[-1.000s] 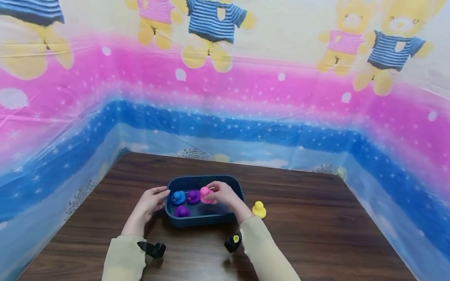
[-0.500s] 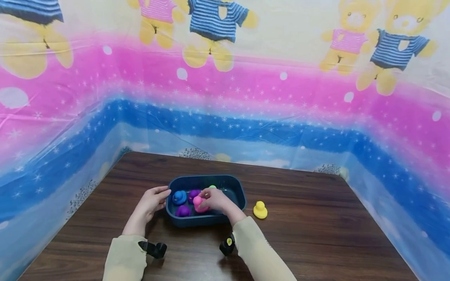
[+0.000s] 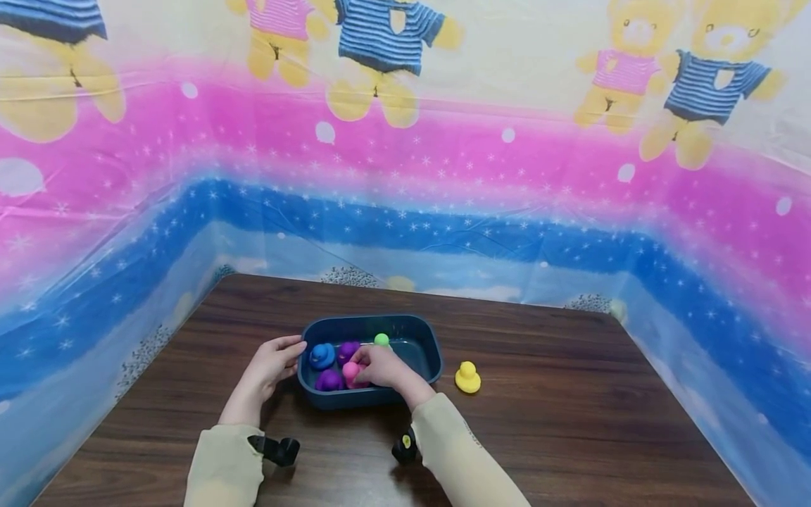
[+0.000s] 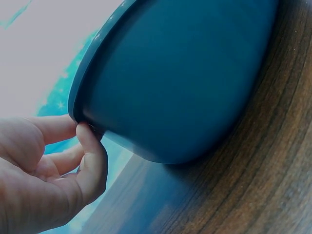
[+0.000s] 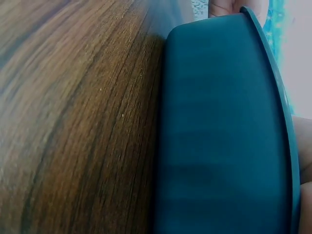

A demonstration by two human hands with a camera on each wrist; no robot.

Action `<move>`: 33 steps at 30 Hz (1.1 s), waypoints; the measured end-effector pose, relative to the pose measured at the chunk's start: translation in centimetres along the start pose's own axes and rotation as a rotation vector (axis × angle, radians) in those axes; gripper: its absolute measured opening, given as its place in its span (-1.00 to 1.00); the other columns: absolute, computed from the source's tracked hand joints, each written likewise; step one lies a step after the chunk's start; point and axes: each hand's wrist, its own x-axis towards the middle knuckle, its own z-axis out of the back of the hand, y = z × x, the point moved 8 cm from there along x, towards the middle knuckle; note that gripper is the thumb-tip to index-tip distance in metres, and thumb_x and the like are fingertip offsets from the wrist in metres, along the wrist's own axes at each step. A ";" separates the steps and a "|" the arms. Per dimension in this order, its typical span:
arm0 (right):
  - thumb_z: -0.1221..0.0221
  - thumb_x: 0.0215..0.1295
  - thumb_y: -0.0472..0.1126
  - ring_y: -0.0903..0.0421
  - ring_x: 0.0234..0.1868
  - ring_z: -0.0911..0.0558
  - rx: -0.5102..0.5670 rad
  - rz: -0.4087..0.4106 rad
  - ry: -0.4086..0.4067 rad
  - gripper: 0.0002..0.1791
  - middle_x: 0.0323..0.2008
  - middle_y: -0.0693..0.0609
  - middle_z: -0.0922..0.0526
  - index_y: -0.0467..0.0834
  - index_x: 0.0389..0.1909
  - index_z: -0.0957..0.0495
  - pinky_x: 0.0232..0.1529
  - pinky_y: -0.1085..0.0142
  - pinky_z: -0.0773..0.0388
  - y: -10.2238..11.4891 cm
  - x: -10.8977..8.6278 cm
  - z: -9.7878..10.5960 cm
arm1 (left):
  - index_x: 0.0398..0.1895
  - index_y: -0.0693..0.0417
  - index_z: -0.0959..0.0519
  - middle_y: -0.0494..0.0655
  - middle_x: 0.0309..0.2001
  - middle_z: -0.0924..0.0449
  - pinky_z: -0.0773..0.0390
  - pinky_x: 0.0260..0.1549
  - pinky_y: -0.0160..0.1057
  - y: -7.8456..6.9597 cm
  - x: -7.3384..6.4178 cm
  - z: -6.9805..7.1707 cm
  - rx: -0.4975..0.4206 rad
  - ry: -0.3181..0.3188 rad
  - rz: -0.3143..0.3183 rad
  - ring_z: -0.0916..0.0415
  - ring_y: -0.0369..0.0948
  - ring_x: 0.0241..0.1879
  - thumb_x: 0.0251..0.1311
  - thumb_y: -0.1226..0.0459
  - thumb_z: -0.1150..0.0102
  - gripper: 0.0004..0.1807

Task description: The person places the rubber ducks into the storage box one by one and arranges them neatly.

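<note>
A dark blue-grey plastic tub (image 3: 355,401) stands on the wooden table. My left hand (image 3: 272,362) pinches its left rim, thumb and fingers meeting at the edge in the left wrist view (image 4: 53,170). Inside the tub, my right hand (image 3: 384,367) holds a pink toy duck (image 3: 350,373) near the front wall. A purple duck (image 3: 329,381) lies just left of the pink one. Behind it sit a blue duck (image 3: 322,356) and another purple duck (image 3: 348,351). A green duck (image 3: 381,339), partly hidden by my right hand, is at the back.
To the right of the tub, a yellow duck (image 3: 467,379) stands on the table (image 3: 557,408). A printed cloth (image 3: 443,232) with bears surrounds the table's back and sides. Each wrist carries a black camera mount (image 3: 281,451). The tub's outer wall (image 5: 224,126) fills much of the right wrist view.
My right hand has carried the pink duck left and toward the front of the tub, beside the front purple duck. The green duck has come into sight. My left hand has stayed on the rim.
</note>
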 end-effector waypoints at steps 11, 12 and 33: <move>-0.36 0.15 -0.30 0.08 -0.20 -0.56 0.017 -0.064 -0.004 -0.78 -0.12 -0.10 -0.68 -0.21 -0.17 -0.63 -0.09 0.20 -0.58 -0.4 -0.2 0.0 | 0.38 0.47 -0.19 0.13 0.04 -0.50 -0.54 -0.32 -0.46 -0.1 -0.1 0.0 -0.012 -0.004 -0.003 -0.48 -0.31 -0.22 0.44 0.25 0.00 -0.41; -0.36 0.15 -0.30 0.09 -0.22 -0.55 0.023 -0.068 -0.002 -0.78 -0.14 -0.09 -0.68 -0.21 -0.17 -0.63 -0.11 0.20 -0.58 -0.5 -0.1 0.0 | 0.38 0.47 -0.19 0.10 0.02 -0.51 -0.54 -0.32 -0.46 -0.1 -0.1 0.0 -0.013 -0.004 -0.003 -0.48 -0.31 -0.23 0.44 0.25 0.00 -0.41; -0.29 0.25 -0.23 -0.09 0.07 -0.58 0.099 -0.010 -0.098 -0.62 0.05 -0.19 -0.61 -0.26 0.06 -0.54 0.02 0.07 -0.60 -0.3 -2.8 4.6 | 0.38 0.48 -0.18 -0.05 -0.13 -0.52 -0.54 -0.34 -0.46 -0.2 -0.3 0.0 -0.011 0.006 0.000 -0.45 -0.35 -0.29 0.44 0.24 0.01 -0.41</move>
